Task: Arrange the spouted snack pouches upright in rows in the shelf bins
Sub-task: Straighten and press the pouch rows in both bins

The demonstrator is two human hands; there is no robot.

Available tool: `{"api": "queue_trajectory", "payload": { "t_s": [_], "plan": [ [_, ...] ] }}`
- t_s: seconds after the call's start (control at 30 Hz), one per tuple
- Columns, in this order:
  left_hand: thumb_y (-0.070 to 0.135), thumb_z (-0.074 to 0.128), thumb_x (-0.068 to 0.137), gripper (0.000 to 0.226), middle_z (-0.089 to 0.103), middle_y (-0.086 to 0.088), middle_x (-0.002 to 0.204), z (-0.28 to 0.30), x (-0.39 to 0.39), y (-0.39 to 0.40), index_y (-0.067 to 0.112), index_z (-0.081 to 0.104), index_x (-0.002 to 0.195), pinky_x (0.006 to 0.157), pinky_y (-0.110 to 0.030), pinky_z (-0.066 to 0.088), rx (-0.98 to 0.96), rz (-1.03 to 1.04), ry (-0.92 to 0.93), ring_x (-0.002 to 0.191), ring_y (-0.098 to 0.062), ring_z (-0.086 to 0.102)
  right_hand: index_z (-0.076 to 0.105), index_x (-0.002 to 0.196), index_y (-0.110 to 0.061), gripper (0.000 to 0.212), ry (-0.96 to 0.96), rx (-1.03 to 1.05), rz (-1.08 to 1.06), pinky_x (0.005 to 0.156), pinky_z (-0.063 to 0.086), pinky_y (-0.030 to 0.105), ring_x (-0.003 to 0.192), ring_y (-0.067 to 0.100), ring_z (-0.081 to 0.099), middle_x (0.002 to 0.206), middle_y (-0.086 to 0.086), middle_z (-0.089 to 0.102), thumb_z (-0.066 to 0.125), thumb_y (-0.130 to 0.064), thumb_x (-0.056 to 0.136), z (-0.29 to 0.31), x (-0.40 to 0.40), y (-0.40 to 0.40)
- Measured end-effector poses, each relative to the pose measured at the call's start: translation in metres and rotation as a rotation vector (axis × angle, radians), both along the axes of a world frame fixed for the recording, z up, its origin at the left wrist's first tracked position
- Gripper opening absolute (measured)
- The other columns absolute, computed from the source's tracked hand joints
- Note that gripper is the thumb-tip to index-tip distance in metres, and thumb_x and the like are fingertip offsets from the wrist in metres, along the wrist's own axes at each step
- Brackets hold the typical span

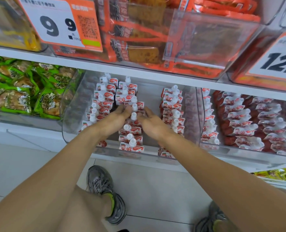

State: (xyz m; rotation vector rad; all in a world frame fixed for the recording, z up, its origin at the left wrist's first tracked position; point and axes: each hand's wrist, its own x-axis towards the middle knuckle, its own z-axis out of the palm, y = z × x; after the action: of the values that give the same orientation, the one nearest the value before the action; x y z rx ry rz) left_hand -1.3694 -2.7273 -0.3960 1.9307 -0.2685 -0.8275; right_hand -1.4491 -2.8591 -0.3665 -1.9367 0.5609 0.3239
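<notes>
A clear plastic shelf bin [68, 131] holds red-and-white spouted pouches with white caps, standing upright in three rows. The left row [102, 101] and the middle row [130, 136] stand close together; the right row [172, 111] stands apart, with bare bin floor between. My left hand [117, 116] and my right hand [149, 121] press from either side on pouches in the middle of the middle row, fingers curled around them. A white cap [133, 115] shows between the two hands. The pouches under my palms are hidden.
A second clear bin [205, 148] to the right holds more of the same pouches [239, 121], leaning. Green snack packets [21, 91] fill the bin to the left. The shelf above [138, 69] carries orange packets and price tags. Below are floor tiles and my shoes.
</notes>
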Motion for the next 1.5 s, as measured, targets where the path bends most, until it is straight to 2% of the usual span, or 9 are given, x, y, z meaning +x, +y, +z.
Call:
{"api": "queue_trajectory", "payload": {
  "t_s": [0.17,0.27,0.5,0.6,0.77,0.97,1.23,1.33,1.5],
  "plan": [
    [0.056,0.037,0.095,0.060,0.061,-0.011,0.111,-0.009,0.009,-0.012,0.005,0.042,0.127,0.077,-0.027,0.040,-0.010,0.117,-0.201,0.111,-0.026,0.057,0.013,0.156,-0.016,0.058,-0.136,-0.106,-0.069,0.101,0.035,0.025,0.132,0.027,0.047,0.155,0.008,0.035,0.035,-0.034,0.105,-0.006,0.020,-0.002],
    [0.053,0.047,0.092,0.060,0.062,-0.002,0.100,-0.016,0.015,-0.014,0.004,0.043,0.127,0.077,-0.028,0.045,-0.036,0.130,-0.142,0.109,-0.024,0.060,0.025,0.153,-0.017,0.049,-0.130,-0.036,-0.060,0.091,0.031,0.019,0.131,0.024,0.047,0.149,0.008,0.045,0.031,-0.033,0.106,-0.014,0.026,0.001],
    [0.049,0.046,0.093,0.066,0.044,0.005,0.146,-0.012,0.020,-0.016,0.026,0.023,0.150,0.112,-0.037,0.032,-0.070,0.101,-0.086,0.133,-0.016,0.043,0.037,0.147,-0.022,0.042,-0.177,0.024,-0.137,0.097,0.044,0.027,0.120,0.022,0.058,0.134,0.002,0.058,0.034,-0.028,0.105,-0.022,0.032,0.001],
    [0.037,0.039,0.100,0.066,0.034,0.001,0.152,-0.007,0.022,-0.023,0.026,0.003,0.154,0.113,-0.031,0.025,-0.049,0.134,-0.082,0.139,-0.019,0.034,0.038,0.146,-0.020,0.041,-0.153,0.049,-0.161,0.089,0.044,0.026,0.121,0.027,0.057,0.132,0.005,0.059,0.033,-0.027,0.106,-0.019,0.037,0.000],
    [0.024,0.049,0.098,0.062,0.050,0.004,0.135,-0.007,0.027,-0.023,0.019,0.015,0.150,0.097,-0.023,0.043,-0.128,0.208,-0.020,0.126,-0.017,0.048,0.047,0.136,-0.020,0.034,-0.140,0.069,-0.156,0.088,0.048,0.034,0.105,0.024,0.063,0.107,-0.003,0.062,0.040,-0.024,0.103,-0.025,0.043,-0.003],
    [0.039,0.037,0.102,0.064,0.032,-0.004,0.154,-0.005,0.032,-0.030,0.020,0.004,0.153,0.104,-0.026,0.027,-0.051,0.182,-0.090,0.139,-0.022,0.033,0.053,0.133,-0.019,0.034,-0.151,0.314,-0.348,0.097,0.049,0.034,0.115,0.022,0.061,0.127,0.002,0.064,0.048,-0.024,0.100,-0.030,0.057,-0.005],
    [0.047,0.028,0.101,0.053,0.051,-0.004,0.137,-0.012,0.049,-0.047,0.018,0.028,0.145,0.100,-0.031,0.037,-0.099,0.196,-0.049,0.122,-0.020,0.050,0.029,0.151,-0.021,0.048,-0.186,0.343,-0.402,0.091,0.046,0.028,0.107,0.018,0.059,0.120,-0.003,0.058,0.039,-0.019,0.104,-0.030,0.066,-0.010],
    [0.043,0.023,0.103,0.049,0.064,-0.005,0.119,-0.010,0.047,-0.052,0.012,0.051,0.130,0.092,-0.032,0.048,-0.170,0.222,0.023,0.106,-0.019,0.062,0.054,0.128,-0.028,0.031,-0.213,0.310,-0.409,0.095,0.053,0.042,0.103,0.024,0.068,0.113,0.001,0.070,0.041,-0.021,0.100,-0.038,0.072,-0.008],
    [0.039,0.021,0.105,0.049,0.073,0.003,0.087,-0.014,0.054,-0.055,0.018,0.065,0.102,0.070,-0.020,0.053,-0.228,0.261,0.101,0.080,-0.005,0.069,0.049,0.129,-0.021,0.029,-0.223,0.339,-0.449,0.092,0.054,0.046,0.103,0.029,0.067,0.111,0.011,0.069,0.037,-0.025,0.103,-0.043,0.079,-0.012]
  ]
}}
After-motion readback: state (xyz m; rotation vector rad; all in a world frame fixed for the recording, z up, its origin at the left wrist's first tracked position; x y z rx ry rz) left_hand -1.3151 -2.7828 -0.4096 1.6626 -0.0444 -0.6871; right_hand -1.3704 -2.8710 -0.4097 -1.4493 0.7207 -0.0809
